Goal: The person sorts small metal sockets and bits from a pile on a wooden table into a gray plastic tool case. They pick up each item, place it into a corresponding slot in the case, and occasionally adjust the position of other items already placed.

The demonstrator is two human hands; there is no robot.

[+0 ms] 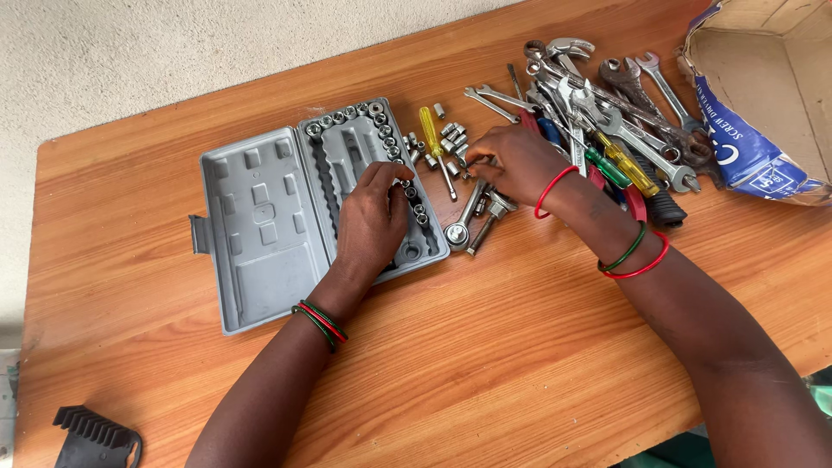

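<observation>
Open grey socket case (260,217) on wooden table (485,347): left hand (373,217) pinches a socket (404,183) into its tray row, right hand (511,160) closes on loose sockets (451,139) beside the wrenches (607,104); risk: a small round socket slips and rolls away.

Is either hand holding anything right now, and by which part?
Left hand pinches a small socket at its sides over the grey case. Right hand reaches among the loose sockets; any hold is hidden.

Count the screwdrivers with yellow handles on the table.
2. One yellow-handled screwdriver lies between the grey socket case and the right hand; another lies in the wrench pile. More may be hidden there.
</observation>
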